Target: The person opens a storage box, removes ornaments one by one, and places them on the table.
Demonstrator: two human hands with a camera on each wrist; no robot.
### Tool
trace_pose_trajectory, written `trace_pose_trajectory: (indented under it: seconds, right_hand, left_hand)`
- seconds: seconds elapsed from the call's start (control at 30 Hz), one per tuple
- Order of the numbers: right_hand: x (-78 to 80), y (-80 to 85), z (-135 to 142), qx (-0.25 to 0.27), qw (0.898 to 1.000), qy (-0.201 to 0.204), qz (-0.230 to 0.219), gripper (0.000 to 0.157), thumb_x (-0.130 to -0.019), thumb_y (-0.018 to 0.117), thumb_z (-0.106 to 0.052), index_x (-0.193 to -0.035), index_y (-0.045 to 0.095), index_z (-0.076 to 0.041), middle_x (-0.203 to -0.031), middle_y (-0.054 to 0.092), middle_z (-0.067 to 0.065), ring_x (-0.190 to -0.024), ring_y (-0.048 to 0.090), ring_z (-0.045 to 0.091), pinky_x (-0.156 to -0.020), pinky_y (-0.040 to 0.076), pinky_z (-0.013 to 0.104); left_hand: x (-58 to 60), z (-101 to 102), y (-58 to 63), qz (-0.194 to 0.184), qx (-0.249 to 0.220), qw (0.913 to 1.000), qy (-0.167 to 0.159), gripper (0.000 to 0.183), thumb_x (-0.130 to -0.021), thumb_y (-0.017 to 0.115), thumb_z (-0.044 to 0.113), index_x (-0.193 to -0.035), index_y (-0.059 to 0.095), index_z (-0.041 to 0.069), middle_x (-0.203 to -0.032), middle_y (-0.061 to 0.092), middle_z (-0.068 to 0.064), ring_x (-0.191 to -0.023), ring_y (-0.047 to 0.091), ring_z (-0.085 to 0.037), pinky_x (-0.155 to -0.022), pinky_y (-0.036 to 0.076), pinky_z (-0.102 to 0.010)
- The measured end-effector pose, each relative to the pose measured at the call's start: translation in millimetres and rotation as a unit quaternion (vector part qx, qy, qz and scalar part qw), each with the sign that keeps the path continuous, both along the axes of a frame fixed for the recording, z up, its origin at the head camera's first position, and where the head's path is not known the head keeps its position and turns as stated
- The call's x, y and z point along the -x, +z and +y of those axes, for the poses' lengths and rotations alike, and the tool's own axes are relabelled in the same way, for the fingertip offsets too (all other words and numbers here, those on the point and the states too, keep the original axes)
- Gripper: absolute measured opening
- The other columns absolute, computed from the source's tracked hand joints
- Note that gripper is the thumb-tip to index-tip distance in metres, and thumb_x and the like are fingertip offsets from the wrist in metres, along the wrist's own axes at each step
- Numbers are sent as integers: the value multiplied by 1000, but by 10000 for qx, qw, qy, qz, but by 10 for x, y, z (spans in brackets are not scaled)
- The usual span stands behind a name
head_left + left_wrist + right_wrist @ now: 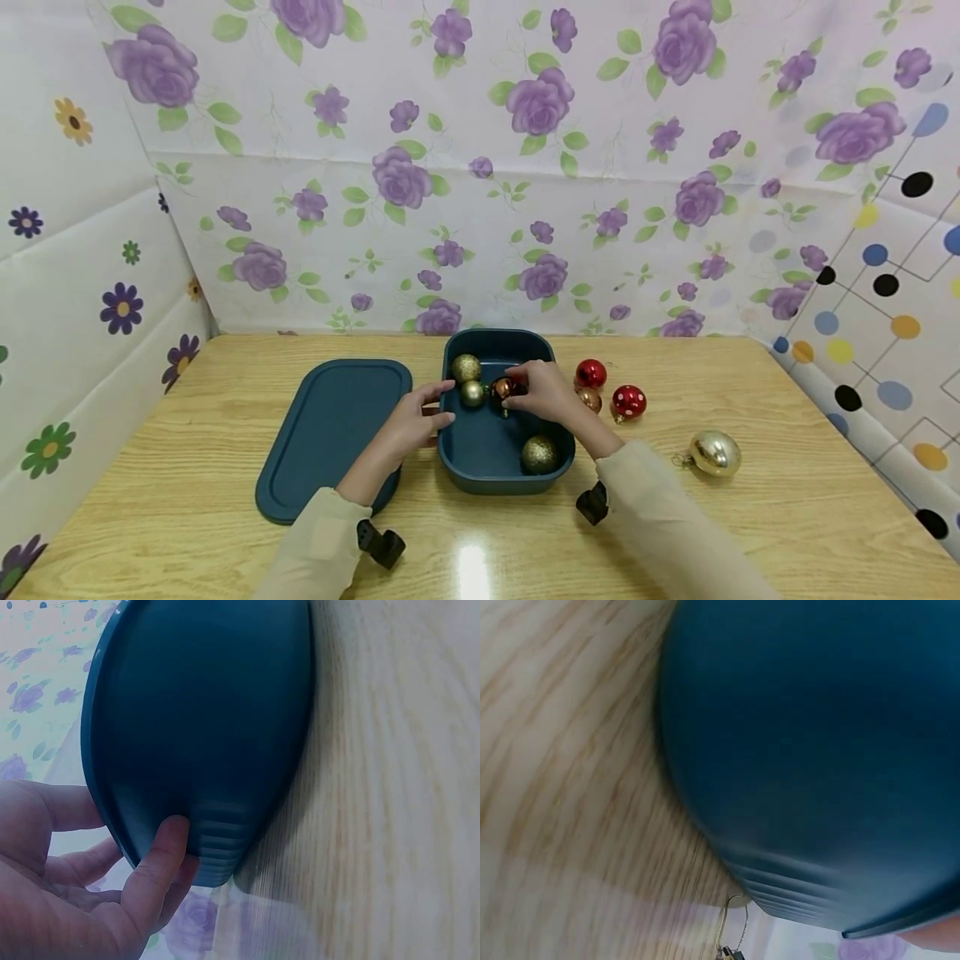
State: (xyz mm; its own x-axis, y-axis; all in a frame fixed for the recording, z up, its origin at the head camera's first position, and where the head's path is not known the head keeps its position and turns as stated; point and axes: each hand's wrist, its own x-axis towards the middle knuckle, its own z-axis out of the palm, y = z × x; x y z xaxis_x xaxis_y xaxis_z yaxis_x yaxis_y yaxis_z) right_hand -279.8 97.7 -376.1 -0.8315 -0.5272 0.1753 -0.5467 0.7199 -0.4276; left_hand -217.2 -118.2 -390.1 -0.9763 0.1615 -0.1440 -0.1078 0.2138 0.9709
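A deep blue-green box [483,479] stands on the table, its outer wall [202,712] filling much of the left wrist view. At its left rim my left hand [408,425] grips the wall, some fingers [154,870] pressed on the outside. My right hand [547,392] reaches over the right side and pinches a shiny copper-brown bauble [502,388] inside. Beside that bauble lie a glittery gold bauble [467,367] and a smaller gold bauble [472,393]. Another glittery bauble [540,454] sits in the near right corner. The right wrist view shows mostly the box's outer wall [802,765].
The flat blue-green lid [330,425] lies left of the box. To the right are a red bauble [591,372], a copper bauble [590,399], a white-dotted red bauble [628,402] and a shiny gold bauble [716,453]. Patterned cloth [465,208] stands behind the table.
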Motion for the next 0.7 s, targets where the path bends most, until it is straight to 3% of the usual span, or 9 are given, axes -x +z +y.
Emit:
trace_pose_trajectory:
  seconds: [0.1,0.2,0.27,0.7]
  right_hand:
    - [17,-10,-29,-62,10000,-29,65,46,-75,75,-15,-113,62,6,-75,65,13,-46,41,8,-49,34,22]
    - [29,-18,-53,-127,9998,-55,171,43,-74,75,-14,-111,63,6,-93,68,15,-61,58,14,-57,46,26]
    - [35,-21,-71,-159,9998,-100,119,42,-75,75,-14,-110,64,6,-93,68,15,-71,62,18,-62,49,29]
    - [52,-72,-88,-141,9996,-240,47,38,-75,75,-13,-108,66,3,-91,68,12,-74,64,18,-64,51,29]
  left_hand:
    - [2,-1,2,-13,16,10000,10,49,-91,52,1,-138,41,11,-136,36,-21,-111,48,-31,-73,51,-37]
    - [2,-3,5,-11,12,10000,16,50,-91,52,1,-138,41,11,-136,36,-21,-111,48,-31,-72,51,-37]
    - [2,-3,8,-6,4,10000,19,50,-91,52,1,-138,41,11,-136,36,-21,-110,49,-31,-72,51,-37]
    - [-13,-1,7,23,-70,10000,3,50,-91,53,0,-138,41,10,-136,36,-21,-108,50,-30,-72,51,-37]
